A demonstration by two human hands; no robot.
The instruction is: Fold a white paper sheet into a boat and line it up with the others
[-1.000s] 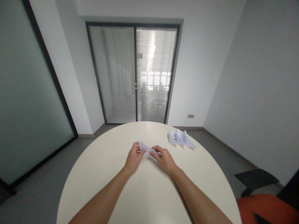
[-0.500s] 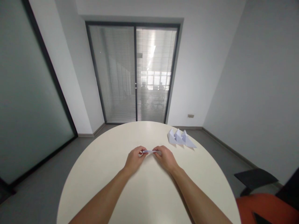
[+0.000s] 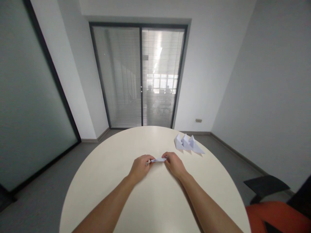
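Left hand (image 3: 140,167) and right hand (image 3: 174,164), fingers closed, pinch opposite ends of a folded white paper (image 3: 158,160) on the round table (image 3: 155,200). Three folded paper shapes (image 3: 188,144) lie well apart, far right.

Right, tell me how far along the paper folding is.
Done: three folded paper shapes stand in a row at the far right of the round table. In hand: a fourth piece of paper, pressed low and narrow between the left hand and the right hand. Left: this piece lacks the upright peaks of the other three.
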